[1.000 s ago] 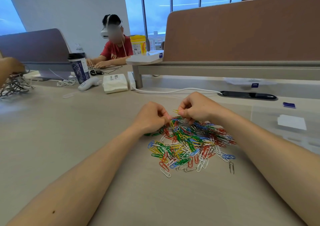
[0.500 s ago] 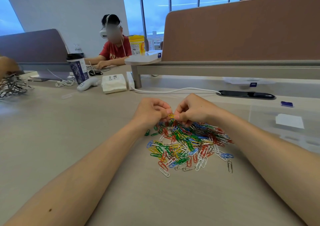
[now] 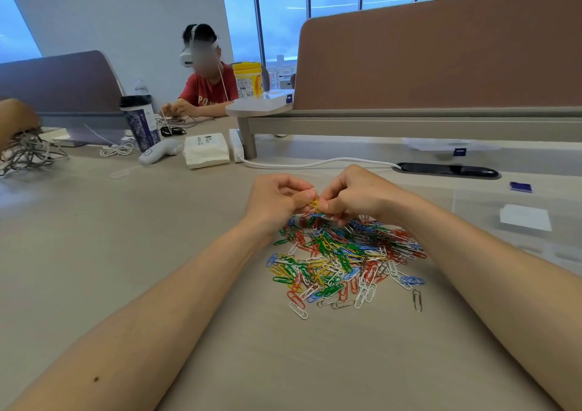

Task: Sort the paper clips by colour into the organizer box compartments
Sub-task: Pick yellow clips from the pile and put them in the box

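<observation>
- A tangle of cords (image 3: 22, 155) lies at the 9 o'clock edge of the table (image 3: 94, 253). A cup (image 3: 140, 121), a controller (image 3: 157, 154) and a tissue pack (image 3: 206, 150) sit at 11 o'clock, well apart from the hands.
- A broad stretch of table runs from those things to the left forearm.
- Left hand (image 3: 277, 201): fingers curled tight, with thumb and forefinger pinching a yellow clip (image 3: 314, 203).
- The yellow clip is held between both hands, just above the 12 o'clock edge of the pile (image 3: 343, 253).
- Right hand (image 3: 356, 195): fingers curled narrow, the tips pinching the same clip from its 3 o'clock side.
- The pile of red, green, blue, yellow and white clips lies on the table between the forearms. A silver clip (image 3: 417, 299) lies alone at its 4 o'clock.
- A clear box (image 3: 478, 209) sits at 3 o'clock, near the right forearm. Its compartments are too faint to tell.
</observation>
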`<state>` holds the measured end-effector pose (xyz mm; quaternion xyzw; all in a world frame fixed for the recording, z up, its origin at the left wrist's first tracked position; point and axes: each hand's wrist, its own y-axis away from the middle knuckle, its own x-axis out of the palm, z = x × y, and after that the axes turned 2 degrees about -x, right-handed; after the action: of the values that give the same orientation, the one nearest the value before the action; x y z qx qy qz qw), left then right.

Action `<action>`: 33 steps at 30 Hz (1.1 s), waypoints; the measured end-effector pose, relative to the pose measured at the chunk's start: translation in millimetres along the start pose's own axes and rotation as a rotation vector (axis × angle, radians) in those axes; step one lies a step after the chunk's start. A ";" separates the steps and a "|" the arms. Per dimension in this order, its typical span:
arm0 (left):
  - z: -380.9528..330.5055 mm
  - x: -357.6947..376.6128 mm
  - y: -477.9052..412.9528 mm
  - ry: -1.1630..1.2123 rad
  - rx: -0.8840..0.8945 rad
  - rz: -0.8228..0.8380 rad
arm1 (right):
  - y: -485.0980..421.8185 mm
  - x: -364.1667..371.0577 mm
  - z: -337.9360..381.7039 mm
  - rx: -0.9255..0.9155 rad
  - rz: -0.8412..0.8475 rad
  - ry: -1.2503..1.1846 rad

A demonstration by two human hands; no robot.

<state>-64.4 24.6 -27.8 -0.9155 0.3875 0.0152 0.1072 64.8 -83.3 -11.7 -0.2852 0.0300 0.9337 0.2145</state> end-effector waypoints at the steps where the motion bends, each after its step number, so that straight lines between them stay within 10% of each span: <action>1: -0.8 -0.2 0.1 0.006 -0.009 0.003 | 0.2 0.1 0.4 -0.002 -0.005 0.005; 33: -37.3 69.9 7.8 0.008 0.060 0.279 | 76.5 -71.2 7.8 0.110 -0.161 0.104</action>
<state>-23.1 -37.8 -0.6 -0.8491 0.5118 0.0148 0.1300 81.8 -178.6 28.6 -0.3228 0.0692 0.8943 0.3022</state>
